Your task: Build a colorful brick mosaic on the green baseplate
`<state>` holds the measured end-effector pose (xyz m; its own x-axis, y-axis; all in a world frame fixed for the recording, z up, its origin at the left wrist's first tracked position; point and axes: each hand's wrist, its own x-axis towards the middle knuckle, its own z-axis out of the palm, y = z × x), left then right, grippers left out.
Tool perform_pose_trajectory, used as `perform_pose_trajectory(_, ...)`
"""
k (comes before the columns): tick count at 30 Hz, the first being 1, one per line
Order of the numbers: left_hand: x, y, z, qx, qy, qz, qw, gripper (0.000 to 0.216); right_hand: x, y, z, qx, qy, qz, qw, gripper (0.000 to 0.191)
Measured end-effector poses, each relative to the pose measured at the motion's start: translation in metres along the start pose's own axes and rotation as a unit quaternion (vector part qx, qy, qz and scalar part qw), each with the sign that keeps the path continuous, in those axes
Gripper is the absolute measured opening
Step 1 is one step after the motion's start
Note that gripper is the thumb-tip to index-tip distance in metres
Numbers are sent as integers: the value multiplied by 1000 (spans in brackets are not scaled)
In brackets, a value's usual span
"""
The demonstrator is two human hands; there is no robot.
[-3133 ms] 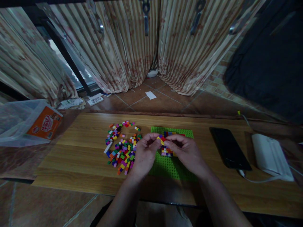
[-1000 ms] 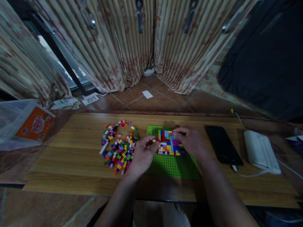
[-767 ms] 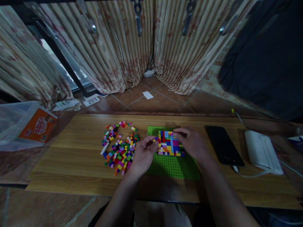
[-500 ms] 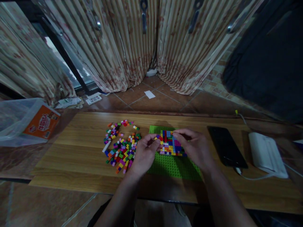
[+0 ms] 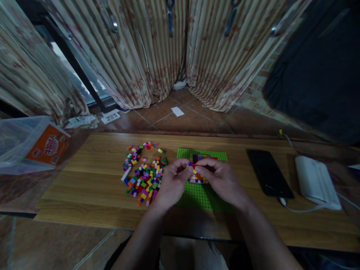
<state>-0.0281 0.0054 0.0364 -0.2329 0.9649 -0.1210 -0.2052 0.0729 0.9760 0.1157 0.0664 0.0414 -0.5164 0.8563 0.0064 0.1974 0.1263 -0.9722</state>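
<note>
While pinching a small brick cluster (image 5: pixel 193 166) in the nearly closed grips of left hand (image 5: pixel 173 183) and right hand (image 5: pixel 223 183), looks only partway along. Has a brick panel (image 5: pixel 199 180) laid beneath both hands on the green baseplate (image 5: pixel 197 195); leaves many loose bricks (image 5: pixel 146 182) unplaced just left of the left hand.

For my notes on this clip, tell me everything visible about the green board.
The green board is a flat, studded sheet, plastic by its look, lying on the wooden table. A patch of many-coloured bricks rests on it toward its far side. The left hand and right hand hide part of it, pinching a small brick piece above that patch; whether either hand touches the board is unclear.
</note>
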Motion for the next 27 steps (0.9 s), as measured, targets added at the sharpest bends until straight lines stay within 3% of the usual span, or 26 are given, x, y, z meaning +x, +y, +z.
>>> perform_pose_trajectory(8,-3,6,-2,42,-44,16,998,18,-2,-4,-4,80,-18,51,995,28)
perform_pose_trajectory(11,-3,5,-1,26,-18,7,999,20,0,-2,-15,54,67,45,995,27)
perform_pose_trajectory(14,-1,3,-1,4,21,1,1000,21,2,7,-31,-64,180,19,981,22)
perform_pose_trajectory(16,1,1,-2,-5,38,0,999,20,3,13,-39,-140,209,10,968,20)
perform_pose_trajectory(27,2,-3,-5,13,42,-1,999,15,8,18,-32,-206,174,39,962,20)
